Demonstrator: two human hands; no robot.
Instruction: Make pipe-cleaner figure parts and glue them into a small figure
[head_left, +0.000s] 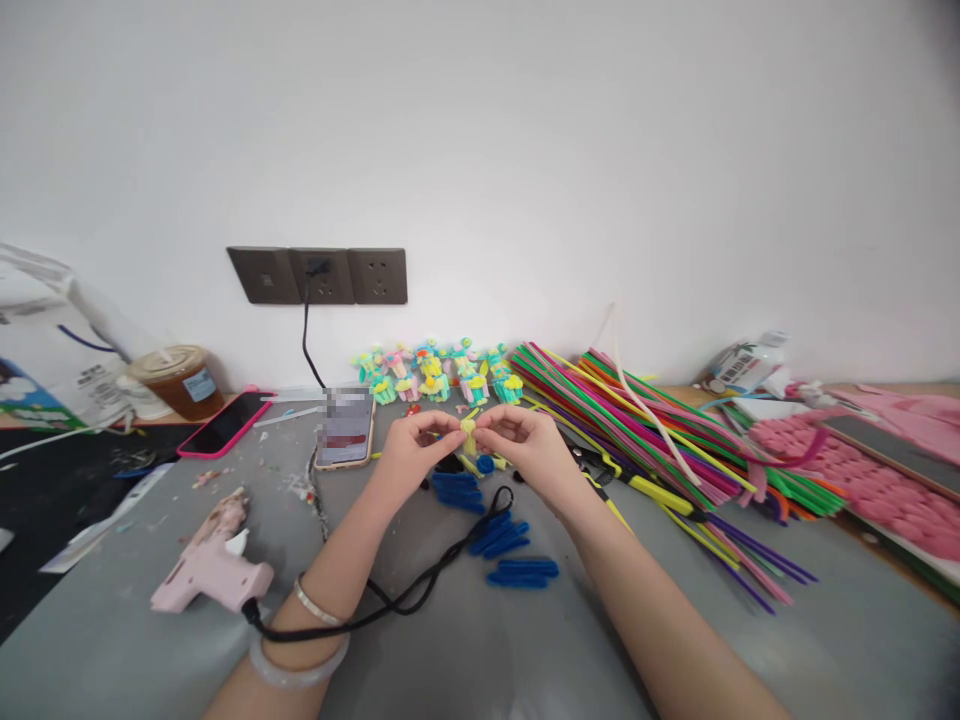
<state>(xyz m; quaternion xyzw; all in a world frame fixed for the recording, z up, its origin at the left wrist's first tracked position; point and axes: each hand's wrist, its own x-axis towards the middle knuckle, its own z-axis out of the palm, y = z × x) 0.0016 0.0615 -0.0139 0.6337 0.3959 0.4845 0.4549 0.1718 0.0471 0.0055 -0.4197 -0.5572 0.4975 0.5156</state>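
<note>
Between my two hands is a small pale yellow pipe cleaner piece [469, 430], bent into a bundle. Fingertips of my left hand [424, 440] pinch it from one side, and my right hand [521, 435] pinches it from the other. Just beneath lie short blue pipe cleaner pieces [457, 492] and a coiled blue piece [486, 464]. More cut blue lengths [523, 573] rest nearer to me on the grey mat [420, 660]. Behind my hands, several small colourful pipe cleaner figures [431, 372] stand in a row along the wall.
A pink glue gun [214, 570] lies at left, its black cord crossing my left wrist. Nearby are a phone [346, 428], a pink-cased phone [225, 425] and a drink cup [180, 380]. Bundled pipe cleaners [622, 420], yellow-handled pliers [660, 492] and a bottle [746, 362] are at right.
</note>
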